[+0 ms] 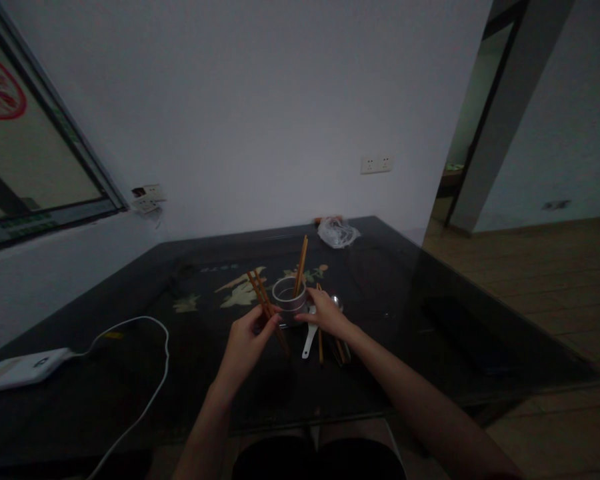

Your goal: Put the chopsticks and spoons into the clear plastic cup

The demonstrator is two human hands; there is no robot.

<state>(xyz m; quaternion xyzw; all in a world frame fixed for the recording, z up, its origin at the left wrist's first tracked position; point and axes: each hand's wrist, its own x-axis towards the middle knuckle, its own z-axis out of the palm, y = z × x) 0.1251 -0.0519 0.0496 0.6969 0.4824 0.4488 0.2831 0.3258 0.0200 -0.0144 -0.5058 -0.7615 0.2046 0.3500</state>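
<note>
My left hand [254,331] is closed around a pair of wooden chopsticks [260,292], which slant up to the left just beside a round cup-like container [290,303]. More chopsticks [301,263] stand inside that container, leaning to the right. My right hand [325,312] curves against the container's right side, thumb and fingers gripping it. Under and beside my right hand lie a white spoon [309,341], another chopstick [321,348] and a shiny metal spoon [336,301]. Some darker utensils by my right wrist are hard to make out.
The dark glossy table [190,360] has a printed flower pattern. A crumpled clear plastic bag [337,232] lies at the back by the wall. On the left rests a white power bank-like device [27,369] with a white cable [166,353]. A dark flat object [465,333] lies at right.
</note>
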